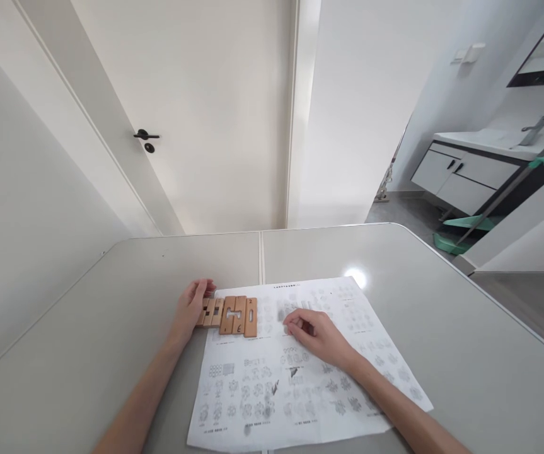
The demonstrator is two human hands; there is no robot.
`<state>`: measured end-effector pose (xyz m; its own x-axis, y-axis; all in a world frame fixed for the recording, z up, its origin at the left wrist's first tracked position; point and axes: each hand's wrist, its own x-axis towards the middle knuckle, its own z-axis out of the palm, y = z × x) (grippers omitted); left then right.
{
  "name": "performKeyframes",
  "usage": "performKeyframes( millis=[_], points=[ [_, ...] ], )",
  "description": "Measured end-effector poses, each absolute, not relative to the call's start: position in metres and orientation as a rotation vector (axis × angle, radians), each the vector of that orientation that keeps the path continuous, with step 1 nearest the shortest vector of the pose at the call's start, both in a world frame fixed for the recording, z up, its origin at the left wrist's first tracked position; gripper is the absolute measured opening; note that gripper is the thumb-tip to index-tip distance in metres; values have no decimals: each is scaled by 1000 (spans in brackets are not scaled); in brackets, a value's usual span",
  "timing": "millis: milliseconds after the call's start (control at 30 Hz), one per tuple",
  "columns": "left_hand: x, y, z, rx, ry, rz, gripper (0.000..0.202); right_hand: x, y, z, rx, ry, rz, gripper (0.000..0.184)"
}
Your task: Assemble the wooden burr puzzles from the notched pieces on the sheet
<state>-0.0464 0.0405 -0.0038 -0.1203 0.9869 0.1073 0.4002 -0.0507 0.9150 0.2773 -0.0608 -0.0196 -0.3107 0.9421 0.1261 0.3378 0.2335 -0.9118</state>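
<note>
A row of flat wooden puzzle pieces [232,314] lies side by side on the top left part of a printed sheet [295,372] covered with small diagrams. My left hand [190,309] rests against the left end of the row, fingers curled over the outer piece. My right hand [316,334] lies on the sheet to the right of the pieces, fingers loosely bent, fingertips touching the paper, nothing visible in it.
The grey table [111,328] has a seam down its middle and rounded far corners. A white door with a black handle [145,135] stands behind it. At the right is a bathroom vanity [470,173] and a green broom and dustpan [465,230].
</note>
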Motion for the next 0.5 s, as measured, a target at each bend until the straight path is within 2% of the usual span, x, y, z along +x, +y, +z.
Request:
performKeyframes(
  millis=[300,500],
  points=[
    [-44,40,5,1699,1538,1013,59,279,-63,-16,-1186,-1820,1065,26],
    [-41,26,12,2172,1568,719,46,305,-96,7,-1318,-1998,952,26]
  ],
)
